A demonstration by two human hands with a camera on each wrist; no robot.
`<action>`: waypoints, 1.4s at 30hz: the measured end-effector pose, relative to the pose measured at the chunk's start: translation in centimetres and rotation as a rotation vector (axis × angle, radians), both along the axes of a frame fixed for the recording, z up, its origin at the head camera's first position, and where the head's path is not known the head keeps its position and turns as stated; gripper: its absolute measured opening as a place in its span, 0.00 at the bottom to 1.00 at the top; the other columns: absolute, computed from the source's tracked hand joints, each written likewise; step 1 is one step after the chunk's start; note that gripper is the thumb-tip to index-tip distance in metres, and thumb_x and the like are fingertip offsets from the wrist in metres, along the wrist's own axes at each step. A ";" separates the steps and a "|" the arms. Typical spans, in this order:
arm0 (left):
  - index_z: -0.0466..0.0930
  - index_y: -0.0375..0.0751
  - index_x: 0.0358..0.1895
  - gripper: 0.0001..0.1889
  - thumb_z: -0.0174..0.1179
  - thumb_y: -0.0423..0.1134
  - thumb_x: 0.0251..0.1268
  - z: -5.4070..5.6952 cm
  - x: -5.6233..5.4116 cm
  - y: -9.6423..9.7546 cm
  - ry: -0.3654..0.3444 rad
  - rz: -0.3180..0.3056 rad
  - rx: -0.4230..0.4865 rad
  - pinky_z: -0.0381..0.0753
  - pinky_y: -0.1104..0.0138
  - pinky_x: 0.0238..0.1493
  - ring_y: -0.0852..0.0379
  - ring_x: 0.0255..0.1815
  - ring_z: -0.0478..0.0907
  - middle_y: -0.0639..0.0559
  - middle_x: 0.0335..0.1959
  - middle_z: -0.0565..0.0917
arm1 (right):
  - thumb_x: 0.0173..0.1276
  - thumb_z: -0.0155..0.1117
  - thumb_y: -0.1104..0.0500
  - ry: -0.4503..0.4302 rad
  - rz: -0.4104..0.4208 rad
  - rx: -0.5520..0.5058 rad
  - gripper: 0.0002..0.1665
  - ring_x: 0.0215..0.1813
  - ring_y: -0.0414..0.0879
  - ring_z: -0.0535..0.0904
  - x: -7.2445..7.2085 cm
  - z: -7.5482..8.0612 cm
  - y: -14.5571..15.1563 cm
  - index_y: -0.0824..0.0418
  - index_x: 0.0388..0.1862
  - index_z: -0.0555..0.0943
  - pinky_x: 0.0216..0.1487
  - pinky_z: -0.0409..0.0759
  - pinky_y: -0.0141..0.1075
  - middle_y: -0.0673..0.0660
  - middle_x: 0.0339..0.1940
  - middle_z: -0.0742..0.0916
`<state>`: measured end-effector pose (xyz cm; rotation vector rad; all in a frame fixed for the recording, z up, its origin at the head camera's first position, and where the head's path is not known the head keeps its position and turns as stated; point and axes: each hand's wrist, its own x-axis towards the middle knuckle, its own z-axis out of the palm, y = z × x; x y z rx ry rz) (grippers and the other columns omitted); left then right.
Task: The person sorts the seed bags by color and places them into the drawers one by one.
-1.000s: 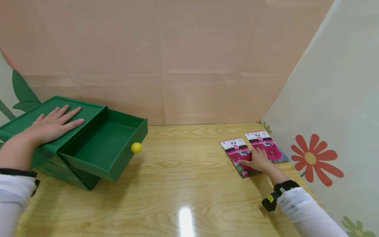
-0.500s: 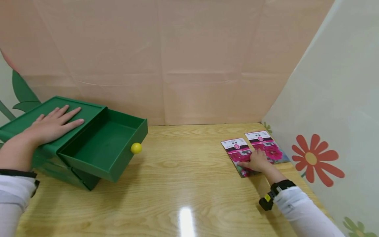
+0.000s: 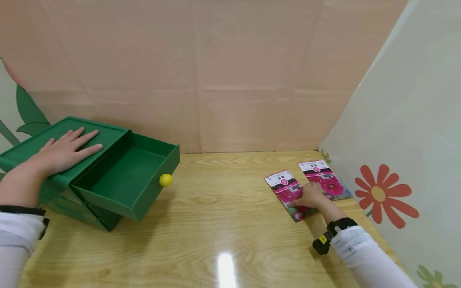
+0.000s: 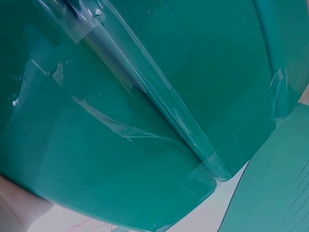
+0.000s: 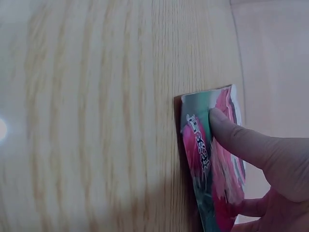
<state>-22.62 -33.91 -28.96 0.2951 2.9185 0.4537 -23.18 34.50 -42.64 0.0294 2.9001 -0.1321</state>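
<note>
My left hand [image 3: 59,158] lies flat with spread fingers on top of a green drawer box [image 3: 102,127] at the left. The drawer [image 3: 126,172] is pulled out and its inside is bare; a yellow knob [image 3: 165,180] sits on its front. At the right, my right hand [image 3: 310,196] grips a seed packet [image 3: 282,189] printed with pink flowers. In the right wrist view the thumb [image 5: 236,137] lies on the printed face of this packet [image 5: 198,154], which bows slightly, with other fingers at its far edge. A second, matching packet [image 3: 329,186] lies just beyond.
The wooden table [image 3: 216,216] spreads between box and packets. A pinkish sheet [image 3: 234,80] covers the back wall, and a pale wall with a red flower [image 3: 378,194] rises close on the right. In the left wrist view, the box's side [image 4: 217,72] fills most of the frame.
The gripped packet has shifted slightly left and toward me and turned a little, its near corner now lower in view. The right forearm has moved slightly left. Left hand and drawer stay still.
</note>
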 end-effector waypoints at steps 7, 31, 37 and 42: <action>0.41 0.25 0.78 0.41 0.29 0.60 0.82 -0.1 0.4 0.0 0.174 0.097 0.044 0.31 0.29 0.71 0.22 0.77 0.33 0.19 0.76 0.39 | 0.54 0.82 0.51 0.083 -0.089 -0.190 0.46 0.48 0.66 0.75 0.0 0.1 -1.0 0.83 0.51 0.65 0.56 0.76 0.58 0.76 0.44 0.78; 0.77 0.28 0.61 0.28 0.48 0.53 0.81 -3.1 12.6 19.8 1.151 -0.131 0.606 0.60 0.63 0.77 0.48 0.78 0.62 0.38 0.69 0.75 | 0.70 0.68 0.62 0.040 -0.090 -0.980 0.32 0.40 0.47 0.88 3.9 5.0 -11.9 0.68 0.69 0.69 0.40 0.86 0.35 0.68 0.51 0.88; 0.67 0.37 0.73 0.27 0.53 0.46 0.79 -6.1 13.0 24.7 0.828 -0.206 0.734 0.64 0.61 0.74 0.47 0.77 0.63 0.43 0.75 0.68 | 0.69 0.69 0.61 0.058 -0.098 -1.104 0.30 0.41 0.46 0.88 5.6 6.0 -14.2 0.66 0.67 0.71 0.42 0.86 0.34 0.66 0.51 0.88; 0.55 0.41 0.79 0.34 0.59 0.35 0.74 -7.8 11.9 27.4 0.330 -0.046 1.139 0.63 0.55 0.74 0.44 0.78 0.61 0.45 0.78 0.63 | 0.69 0.70 0.63 0.070 -0.084 -1.179 0.29 0.42 0.43 0.87 6.6 6.5 -15.9 0.66 0.66 0.72 0.45 0.85 0.31 0.64 0.51 0.89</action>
